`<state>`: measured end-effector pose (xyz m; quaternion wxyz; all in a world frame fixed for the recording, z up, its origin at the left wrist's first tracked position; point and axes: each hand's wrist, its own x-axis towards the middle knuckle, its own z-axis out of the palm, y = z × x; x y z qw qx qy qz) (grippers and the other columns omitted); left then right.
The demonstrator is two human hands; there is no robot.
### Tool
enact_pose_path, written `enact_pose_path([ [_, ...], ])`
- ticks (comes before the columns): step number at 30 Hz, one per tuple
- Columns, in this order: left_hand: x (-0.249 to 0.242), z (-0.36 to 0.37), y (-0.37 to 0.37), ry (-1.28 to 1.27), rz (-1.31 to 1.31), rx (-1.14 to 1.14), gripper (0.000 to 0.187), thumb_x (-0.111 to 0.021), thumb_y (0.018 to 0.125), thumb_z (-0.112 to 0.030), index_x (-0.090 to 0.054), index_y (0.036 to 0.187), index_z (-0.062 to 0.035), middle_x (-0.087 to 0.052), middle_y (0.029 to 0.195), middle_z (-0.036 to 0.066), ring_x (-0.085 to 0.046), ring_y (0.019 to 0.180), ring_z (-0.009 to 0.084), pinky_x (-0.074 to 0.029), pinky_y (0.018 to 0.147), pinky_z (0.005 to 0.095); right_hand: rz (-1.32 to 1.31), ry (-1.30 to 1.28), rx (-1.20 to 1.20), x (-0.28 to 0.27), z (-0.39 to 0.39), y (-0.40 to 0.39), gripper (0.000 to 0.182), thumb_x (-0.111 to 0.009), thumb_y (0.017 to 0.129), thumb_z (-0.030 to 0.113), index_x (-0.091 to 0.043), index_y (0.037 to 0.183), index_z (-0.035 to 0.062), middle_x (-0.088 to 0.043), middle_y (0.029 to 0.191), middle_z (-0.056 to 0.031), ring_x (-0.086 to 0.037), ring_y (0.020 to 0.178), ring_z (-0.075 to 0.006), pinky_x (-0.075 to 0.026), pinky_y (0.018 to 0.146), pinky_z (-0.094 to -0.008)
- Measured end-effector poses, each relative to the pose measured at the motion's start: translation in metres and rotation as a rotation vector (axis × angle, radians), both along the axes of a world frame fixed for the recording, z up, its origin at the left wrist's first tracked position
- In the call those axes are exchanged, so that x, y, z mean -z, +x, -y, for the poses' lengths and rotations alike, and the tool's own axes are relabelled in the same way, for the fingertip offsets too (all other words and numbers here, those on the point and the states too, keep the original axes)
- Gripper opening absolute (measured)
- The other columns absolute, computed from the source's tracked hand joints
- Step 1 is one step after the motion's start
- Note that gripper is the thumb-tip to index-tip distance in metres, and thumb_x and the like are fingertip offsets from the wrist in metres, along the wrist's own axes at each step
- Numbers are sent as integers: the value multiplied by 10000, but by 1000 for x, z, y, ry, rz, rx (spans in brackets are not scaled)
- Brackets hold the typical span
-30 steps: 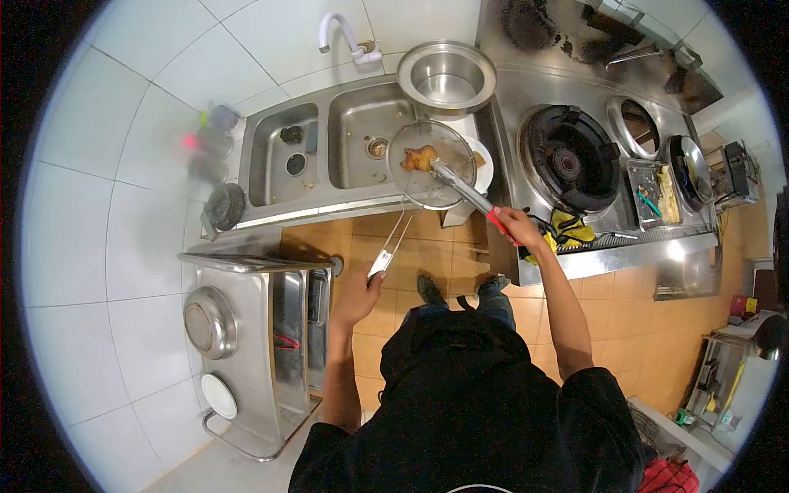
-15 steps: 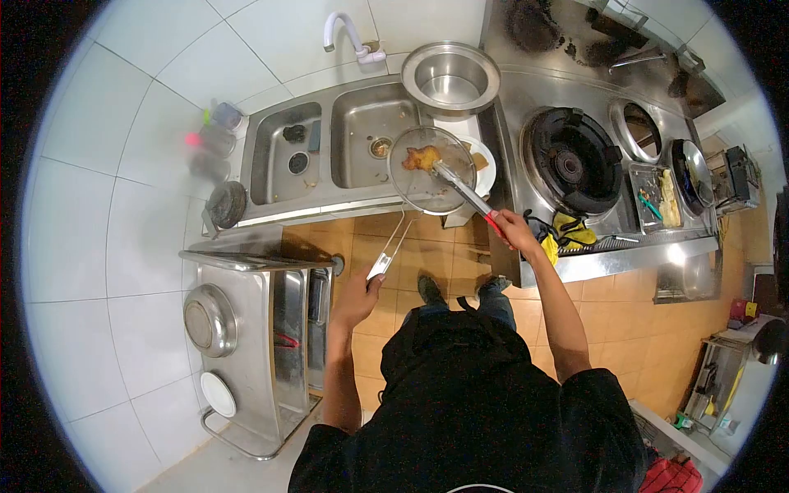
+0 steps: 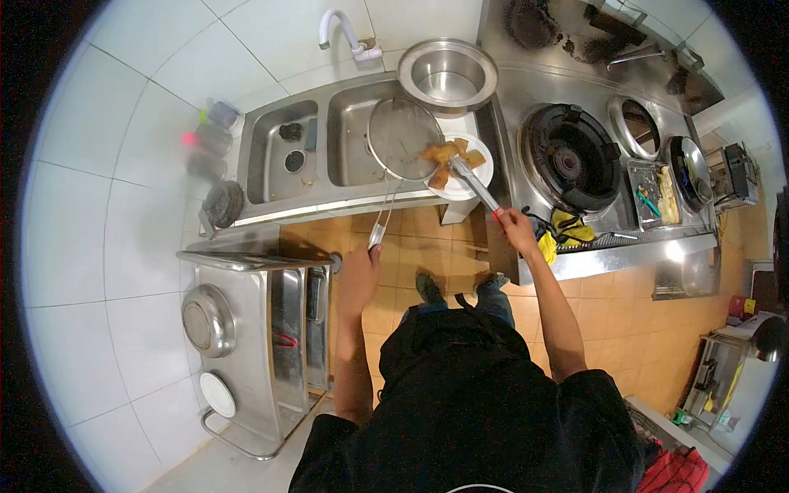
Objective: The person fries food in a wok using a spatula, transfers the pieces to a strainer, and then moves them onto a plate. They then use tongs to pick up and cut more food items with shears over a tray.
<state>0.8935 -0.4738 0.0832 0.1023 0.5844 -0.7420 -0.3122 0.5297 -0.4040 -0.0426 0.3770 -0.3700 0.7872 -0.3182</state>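
My left hand [image 3: 359, 278] is closed round the handle of a round wire-mesh strainer [image 3: 401, 131], which is tilted over the right sink basin and the left edge of a white plate. In my right hand [image 3: 518, 232] are metal tongs [image 3: 478, 186] with red grips. The tongs' tips are at a golden-brown fried piece of food [image 3: 442, 152] above the white plate [image 3: 486, 171]. Several browned pieces [image 3: 472, 158] lie on that plate. Whether the tips still pinch the food is hard to make out.
Behind the plate stands a wide steel pot [image 3: 448, 82]. A double sink [image 3: 283, 193] with a faucet [image 3: 349, 34] is at the left, a black wok burner [image 3: 570, 164] at the right. Yellow-black gloves [image 3: 571, 228] lie by the counter edge. A steel trolley [image 3: 246, 329] stands lower left.
The tongs have carried the food from the strainer's mesh rightward to the plate. The strainer has shifted left and up and tilted, uncovering more of the plate.
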Motion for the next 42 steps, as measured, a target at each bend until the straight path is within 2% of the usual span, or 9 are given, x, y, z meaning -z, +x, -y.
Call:
enact_pose_path([
  [4, -2, 2, -10, -108, 54, -33, 274, -518, 954, -257, -577, 1016, 4, -612, 776, 292, -584, 760, 490, -440, 645, 564, -136, 10, 46, 9, -3, -9, 481, -506, 917, 518, -676, 952, 69, -675, 834, -192, -647, 825, -372, -481, 740, -428],
  [7, 0, 4, -12, -92, 56, -47, 266, -524, 950, -257, -577, 1004, -3, -615, 770, 288, -588, 753, 488, -442, 640, 570, -162, 79, 97, 17, -7, -12, 496, -503, 912, 526, -680, 957, 64, -676, 888, -210, -644, 881, -388, -482, 768, -437],
  [20, -1, 1, -9, -71, 26, -95, 263, -535, 946, -243, -593, 976, 12, -621, 735, 274, -597, 737, 483, -456, 626, 550, -103, 117, 271, 16, -45, 39, 503, -520, 905, 523, -664, 905, 41, -663, 844, -231, -643, 856, -413, -485, 760, -458],
  [33, 1, 0, -5, -24, 14, -87, 277, -546, 941, -257, -595, 951, 15, -623, 753, 274, -605, 776, 467, -450, 656, 549, -273, 179, 193, 17, -62, 59, 584, -433, 921, 585, -647, 972, 45, -675, 885, -208, -639, 856, -416, -487, 735, -497],
  [36, -4, -3, -3, -39, 10, -61, 283, -550, 940, -257, -598, 925, 21, -620, 746, 269, -604, 748, 461, -440, 640, 541, -272, 191, 180, 9, -61, 59, 592, -436, 921, 589, -650, 975, 40, -674, 850, -212, -647, 832, -398, -490, 725, -481],
  [38, -8, -6, -1, 84, -3, -78, 341, -535, 958, -294, -562, 1025, 39, -601, 820, 294, -567, 819, 494, -432, 690, 515, 5, 256, 173, -19, -66, 60, 609, -442, 917, 599, -652, 991, 31, -669, 818, -222, -648, 806, -397, -488, 736, -466],
  [39, -3, -7, 1, 76, -4, -80, 341, -535, 958, -294, -562, 1025, 39, -601, 820, 294, -567, 819, 494, -432, 690, 515, 56, 181, 161, 3, -79, 54, 623, -445, 918, 613, -646, 935, 24, -639, 688, -152, -639, 647, -299, -492, 611, -396],
  [40, 8, -10, 4, 11, -47, -73, 311, -543, 948, -272, -576, 959, 37, -599, 771, 273, -571, 759, 464, -430, 657, 497, 55, 176, 160, -2, -86, 58, 623, -445, 918, 613, -646, 935, 24, -639, 688, -152, -639, 647, -299, -492, 611, -396],
  [42, 23, -13, 6, -58, -96, -72, 291, -552, 939, -249, -589, 894, 36, -596, 722, 253, -576, 699, 435, -428, 624, 480, 480, 175, 248, -20, -97, 58, 609, -437, 920, 629, -625, 869, 53, -560, 604, -56, -551, 503, -168, -424, 468, -294],
])
